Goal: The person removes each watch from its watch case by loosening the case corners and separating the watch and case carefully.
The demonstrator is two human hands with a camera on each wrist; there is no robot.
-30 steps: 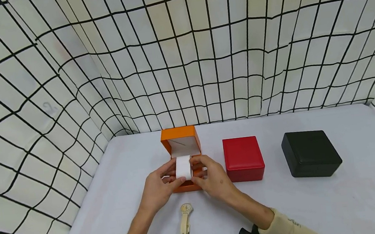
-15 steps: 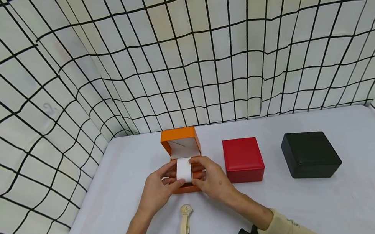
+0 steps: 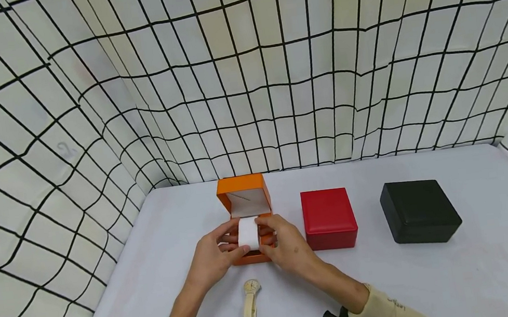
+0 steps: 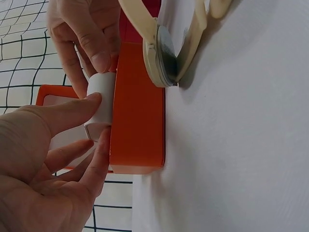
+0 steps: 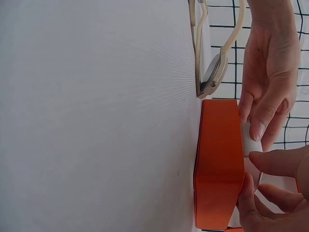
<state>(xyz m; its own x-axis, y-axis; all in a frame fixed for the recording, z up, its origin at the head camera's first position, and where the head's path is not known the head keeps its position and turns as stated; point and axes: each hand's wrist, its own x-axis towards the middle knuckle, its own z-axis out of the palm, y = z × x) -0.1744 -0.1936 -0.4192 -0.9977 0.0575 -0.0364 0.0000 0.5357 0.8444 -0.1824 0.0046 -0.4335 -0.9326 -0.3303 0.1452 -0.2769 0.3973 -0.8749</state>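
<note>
An orange watch box (image 3: 240, 183) stands with its lid raised, showing a pale lining. At its opening is a white watch cushion (image 3: 248, 234), gripped from both sides. My left hand (image 3: 211, 257) pinches its left side, thumb on the front; my right hand (image 3: 289, 243) pinches the opposite side. In the left wrist view the cushion (image 4: 101, 99) sits right at the box's rim, partly above it. The right wrist view shows the box's orange front wall (image 5: 219, 164) beside the fingers. A cream-strapped watch (image 3: 250, 305) lies on the table between my forearms.
Right of the orange box stands a closed red box (image 3: 329, 218), and farther right a closed dark green-black box (image 3: 420, 213). White cloth (image 3: 497, 267) covers the table. Black netting (image 3: 289, 81) over pale walls encloses the back and sides.
The head view has shifted slightly, so everything appears a little lower. Both hands keep hold of the cushion in nearly the same spot at the box.
</note>
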